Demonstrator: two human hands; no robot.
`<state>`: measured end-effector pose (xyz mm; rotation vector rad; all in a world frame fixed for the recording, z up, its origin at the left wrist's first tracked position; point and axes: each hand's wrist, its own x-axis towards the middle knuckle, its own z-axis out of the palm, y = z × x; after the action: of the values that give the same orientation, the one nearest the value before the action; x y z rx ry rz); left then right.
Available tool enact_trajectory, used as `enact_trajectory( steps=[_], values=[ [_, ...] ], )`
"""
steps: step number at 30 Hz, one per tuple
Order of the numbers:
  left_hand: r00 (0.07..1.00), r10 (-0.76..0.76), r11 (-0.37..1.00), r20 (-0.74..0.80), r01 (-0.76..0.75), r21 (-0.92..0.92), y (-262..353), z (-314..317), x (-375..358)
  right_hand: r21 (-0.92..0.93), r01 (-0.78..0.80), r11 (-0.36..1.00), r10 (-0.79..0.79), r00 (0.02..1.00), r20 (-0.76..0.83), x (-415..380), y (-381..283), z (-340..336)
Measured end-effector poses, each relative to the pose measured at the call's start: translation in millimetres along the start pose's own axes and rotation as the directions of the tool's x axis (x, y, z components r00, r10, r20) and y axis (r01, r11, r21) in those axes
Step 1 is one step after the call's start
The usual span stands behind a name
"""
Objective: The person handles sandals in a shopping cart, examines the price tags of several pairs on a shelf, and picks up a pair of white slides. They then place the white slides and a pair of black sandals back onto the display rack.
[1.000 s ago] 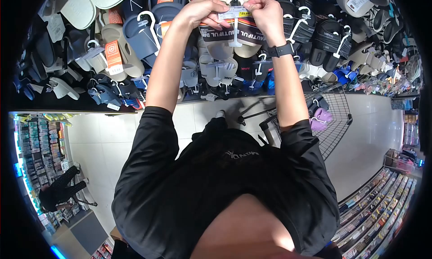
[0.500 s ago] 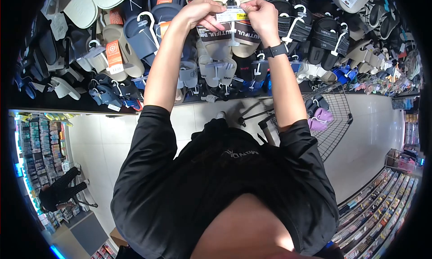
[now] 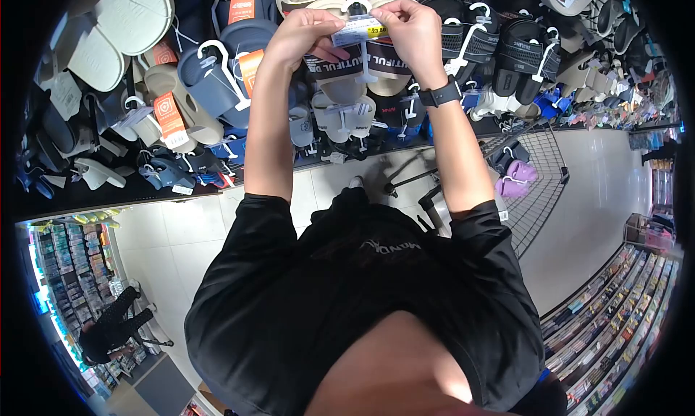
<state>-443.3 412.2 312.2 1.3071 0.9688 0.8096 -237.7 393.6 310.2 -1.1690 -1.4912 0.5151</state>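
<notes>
Both hands are raised to the slipper rack at the top of the head view. Between them is a white-and-yellow price tag (image 3: 356, 33). My left hand (image 3: 298, 37) pinches the tag's left end, its other fingers partly curled behind. At the opposite end, my right hand (image 3: 411, 34) grips the tag between thumb and fingers, with a dark watch (image 3: 440, 92) on the wrist. Right behind the tag hangs a pair of beige slides (image 3: 389, 83) with dark, white-lettered straps. Their white plastic hanger (image 3: 368, 72) runs down between the two shoes.
Navy slides (image 3: 210, 83) and white slides (image 3: 137, 18) hang to the left, black sandals (image 3: 521, 54) to the right. A wire shopping cart (image 3: 539, 199) holding purple slippers (image 3: 515, 181) stands at my right. At lower left another person (image 3: 108, 325) is near stocked shelves.
The view has turned slightly, so the rack and floor appear shifted. Both hands keep hold of the price tag, which has tilted a little.
</notes>
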Motion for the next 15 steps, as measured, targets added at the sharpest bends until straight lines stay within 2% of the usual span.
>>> enact_trajectory(
  steps=[3, 9, 15],
  values=[
    [1.000, 0.028, 0.999, 0.005, -0.028, -0.017, 1, 2, -2, 0.035, 0.005, 0.999, -0.005, 1.000, 0.003, 0, 6, 2],
    [0.998, 0.023, 0.994, -0.061, -0.017, 0.105, 5, 5, -2, 0.095, -0.007, 0.995, 0.007, 1.000, 0.003, -4, 22, 6],
    [1.000, 0.022, 0.991, -0.016, -0.020, 0.130, 8, -1, 0, -0.028, 0.085, 0.996, -0.086, 0.996, -0.013, -10, 11, 3]
  ],
)
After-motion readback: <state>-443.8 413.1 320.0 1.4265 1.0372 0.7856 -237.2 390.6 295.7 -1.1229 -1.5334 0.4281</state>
